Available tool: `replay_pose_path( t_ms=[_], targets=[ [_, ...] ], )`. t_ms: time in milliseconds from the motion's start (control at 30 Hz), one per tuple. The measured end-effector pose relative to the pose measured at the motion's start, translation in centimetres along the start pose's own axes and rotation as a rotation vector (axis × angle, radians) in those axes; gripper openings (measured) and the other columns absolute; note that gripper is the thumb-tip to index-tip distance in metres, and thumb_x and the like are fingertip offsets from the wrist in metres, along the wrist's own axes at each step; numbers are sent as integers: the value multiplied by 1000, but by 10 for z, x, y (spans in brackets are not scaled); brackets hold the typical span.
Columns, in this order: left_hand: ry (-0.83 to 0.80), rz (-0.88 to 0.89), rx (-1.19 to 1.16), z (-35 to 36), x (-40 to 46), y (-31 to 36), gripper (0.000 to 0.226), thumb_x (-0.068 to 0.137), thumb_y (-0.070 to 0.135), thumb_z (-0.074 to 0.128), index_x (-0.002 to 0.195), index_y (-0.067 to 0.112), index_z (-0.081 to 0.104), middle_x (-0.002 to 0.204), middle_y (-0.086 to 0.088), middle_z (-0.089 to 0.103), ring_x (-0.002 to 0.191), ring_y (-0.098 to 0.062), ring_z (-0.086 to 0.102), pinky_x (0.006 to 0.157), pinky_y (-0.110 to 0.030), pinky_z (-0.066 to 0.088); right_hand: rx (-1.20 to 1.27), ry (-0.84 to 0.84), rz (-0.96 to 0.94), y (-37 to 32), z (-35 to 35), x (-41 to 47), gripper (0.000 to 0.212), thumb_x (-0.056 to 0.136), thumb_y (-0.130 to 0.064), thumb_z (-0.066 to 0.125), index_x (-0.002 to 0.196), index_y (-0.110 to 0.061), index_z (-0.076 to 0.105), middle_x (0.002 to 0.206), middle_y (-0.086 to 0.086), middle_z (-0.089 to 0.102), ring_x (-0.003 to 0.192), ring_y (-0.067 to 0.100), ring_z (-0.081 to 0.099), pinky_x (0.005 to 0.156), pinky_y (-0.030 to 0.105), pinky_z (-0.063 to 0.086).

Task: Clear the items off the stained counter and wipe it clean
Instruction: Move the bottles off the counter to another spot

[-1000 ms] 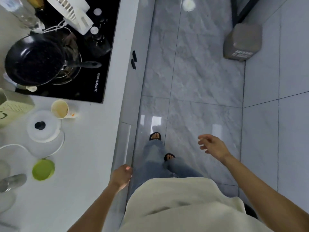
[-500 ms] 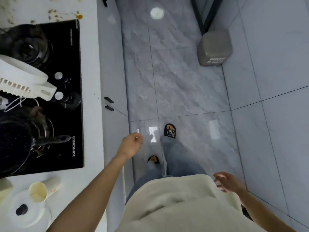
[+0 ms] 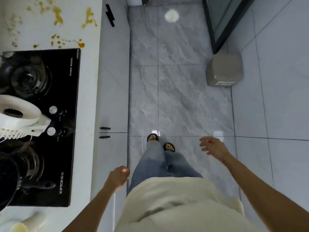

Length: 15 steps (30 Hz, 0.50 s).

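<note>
The white counter (image 3: 88, 91) runs along the left, with yellow-brown stains (image 3: 57, 17) spread over its far end. A black gas hob (image 3: 55, 124) is set into it, with a dark pan (image 3: 10, 180) on the near burner and a white appliance (image 3: 18, 114) lying across the middle. A stained paper cup (image 3: 28, 224) lies on its side at the near corner. My left hand (image 3: 117, 177) hangs beside the counter's front edge, fingers curled, holding nothing. My right hand (image 3: 213, 147) is out over the floor, fingers spread and empty.
White cabinet doors with black handles (image 3: 104, 132) drop below the counter. A grey marble-look floor (image 3: 180, 91) stretches ahead. A grey bin (image 3: 224, 71) stands at the right by a dark door frame (image 3: 215, 25). My feet in black sandals (image 3: 161, 142) point forward.
The view has advanced along the counter, bringing the stained far end into sight. My left hand dropped back and lower; my right hand swung forward and opened.
</note>
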<state>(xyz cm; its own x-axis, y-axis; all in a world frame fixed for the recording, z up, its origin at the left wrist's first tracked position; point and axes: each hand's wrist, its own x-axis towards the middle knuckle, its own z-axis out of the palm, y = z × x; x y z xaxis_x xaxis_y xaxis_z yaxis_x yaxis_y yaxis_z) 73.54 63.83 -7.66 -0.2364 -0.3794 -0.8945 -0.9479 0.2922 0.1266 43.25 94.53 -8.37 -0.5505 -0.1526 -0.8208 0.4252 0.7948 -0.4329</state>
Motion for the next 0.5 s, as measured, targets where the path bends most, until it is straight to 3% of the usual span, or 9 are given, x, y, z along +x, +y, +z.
replay_pose_path(
  t_ms=[167, 233, 333, 500],
  targets=[
    [-55, -67, 18, -28, 20, 18, 25, 107, 22, 52, 110, 11, 74, 105, -7, 79, 94, -23, 77, 92, -36, 62, -57, -18, -131, -99, -17, 46, 16, 103, -30, 55, 112, -26, 67, 100, -5, 74, 88, 15, 73, 71, 24, 55],
    [-45, -71, -35, -45, 35, 35, 21, 107, 20, 53, 101, 16, 72, 95, -4, 78, 83, -18, 75, 79, -32, 61, -75, -6, -152, -126, -22, 60, 16, 103, -31, 55, 111, -27, 68, 99, -7, 74, 88, 12, 73, 70, 23, 54],
    [-26, -69, -140, -81, 58, 73, 17, 106, 19, 55, 104, 14, 70, 87, -2, 74, 72, -13, 69, 58, -20, 53, -85, 20, -140, -150, -29, 72, 18, 104, -30, 54, 113, -25, 68, 101, -4, 75, 87, 13, 73, 69, 23, 53],
    [12, 26, -149, -148, 99, 159, 28, 109, 17, 49, 112, 2, 73, 105, -14, 78, 94, -30, 75, 77, -31, 55, -134, 10, -35, -154, -38, 90, 22, 105, -24, 53, 118, -15, 68, 105, 8, 74, 88, 23, 71, 70, 25, 50]
  ],
)
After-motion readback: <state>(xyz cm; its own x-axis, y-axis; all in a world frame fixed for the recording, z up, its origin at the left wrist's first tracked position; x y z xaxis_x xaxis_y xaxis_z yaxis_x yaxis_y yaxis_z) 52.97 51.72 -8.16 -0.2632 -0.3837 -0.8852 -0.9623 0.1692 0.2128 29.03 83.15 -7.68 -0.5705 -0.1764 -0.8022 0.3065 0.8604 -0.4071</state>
